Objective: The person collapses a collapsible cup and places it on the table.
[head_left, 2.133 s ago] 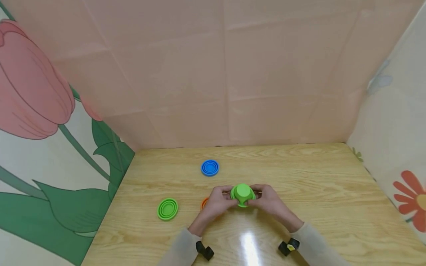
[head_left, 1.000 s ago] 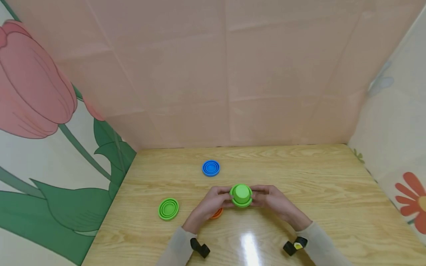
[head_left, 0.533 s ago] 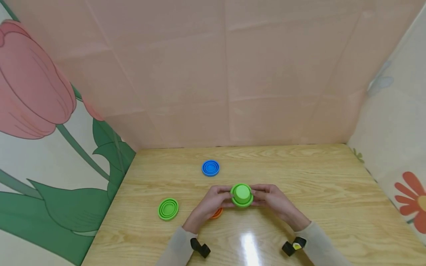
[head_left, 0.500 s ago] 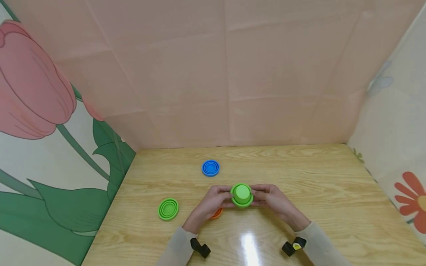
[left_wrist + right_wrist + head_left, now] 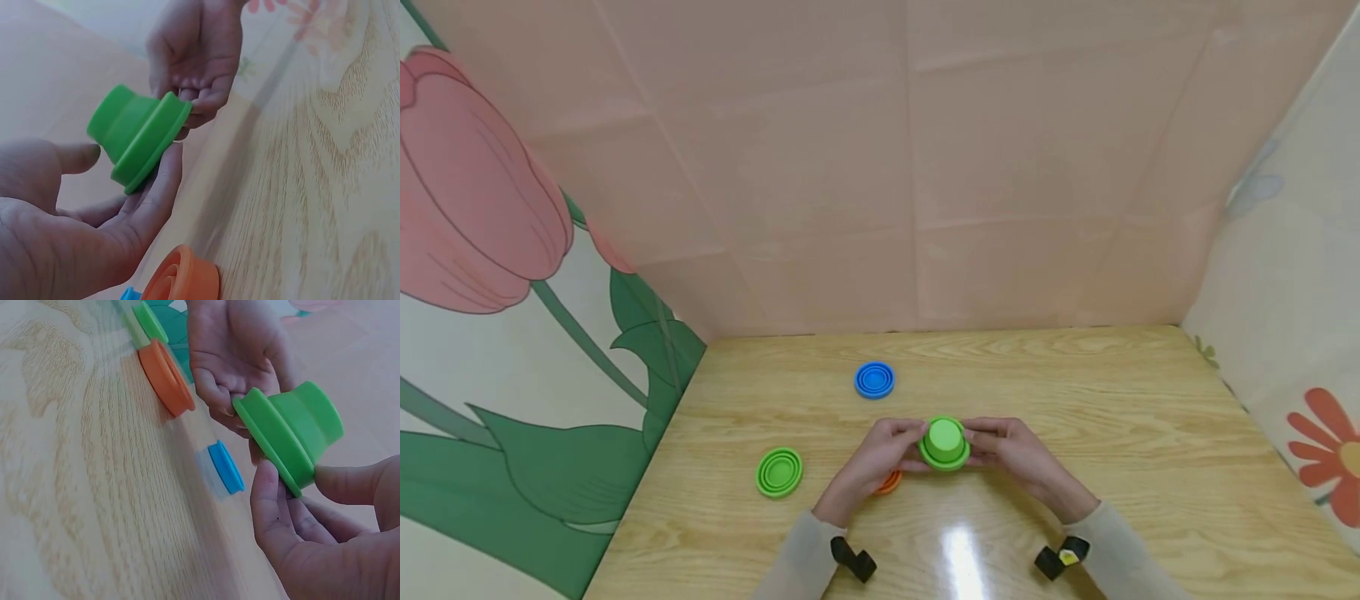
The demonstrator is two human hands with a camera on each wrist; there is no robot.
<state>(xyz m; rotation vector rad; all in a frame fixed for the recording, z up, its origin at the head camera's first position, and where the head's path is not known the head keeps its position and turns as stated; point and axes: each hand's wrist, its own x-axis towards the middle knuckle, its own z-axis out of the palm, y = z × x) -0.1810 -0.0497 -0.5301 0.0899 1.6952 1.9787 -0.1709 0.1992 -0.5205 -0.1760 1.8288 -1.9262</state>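
Note:
A green collapsible cup (image 5: pixel 945 443), partly extended into steps, is held above the table with its narrow base facing up toward the head camera. My left hand (image 5: pixel 886 454) holds its left side, fingers under the wide rim and thumb at the stepped wall. On the opposite side my right hand (image 5: pixel 1018 458) pinches the cup, its thumb on the wall and its fingers beneath the rim. An orange collapsed cup (image 5: pixel 891 482) lies below my left hand, which partly hides it. Both wrist views show the green cup's stepped profile from the side.
A flat green collapsed cup (image 5: pixel 778 472) lies to the left on the wooden table (image 5: pixel 1135 433). Farther back is a flat blue one (image 5: pixel 875 380). A pinkish backdrop (image 5: pixel 910 183) rises behind the table, with flower-printed panels at both sides.
My thumbs have moved from the cup's near side out to its left and right sides. Lately the left thumb has shifted slightly up along the wall. The other cups stay put.

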